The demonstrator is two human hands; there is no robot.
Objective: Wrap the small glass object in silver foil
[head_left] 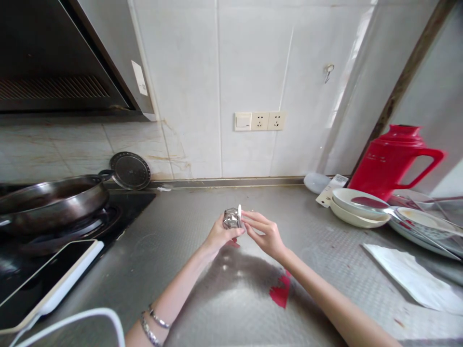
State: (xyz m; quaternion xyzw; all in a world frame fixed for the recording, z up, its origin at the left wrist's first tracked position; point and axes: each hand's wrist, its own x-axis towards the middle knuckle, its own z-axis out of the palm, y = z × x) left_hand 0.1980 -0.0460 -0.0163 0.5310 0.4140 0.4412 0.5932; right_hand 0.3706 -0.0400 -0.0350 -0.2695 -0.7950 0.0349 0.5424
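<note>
My left hand (219,234) is wrapped round a small shiny, faceted jar-like container (230,219), which lies on its side in the grip above the steel counter. A white disc-shaped lid (239,215) faces right at the container's end. Against that lid rest the fingertips of my right hand (265,234), with the fingers bent around its edge. What the container holds cannot be made out. Below my hands, a torn red scrap (280,290) lies on the counter (231,308).
To the left are a pan (54,202) on the stove and a phone-like device (50,282) with a white cable (104,313). On the right stand a red thermos flask (387,161), stacked bowls (358,219) and a white paper sheet (412,277). Wall sockets (268,121) are ahead.
</note>
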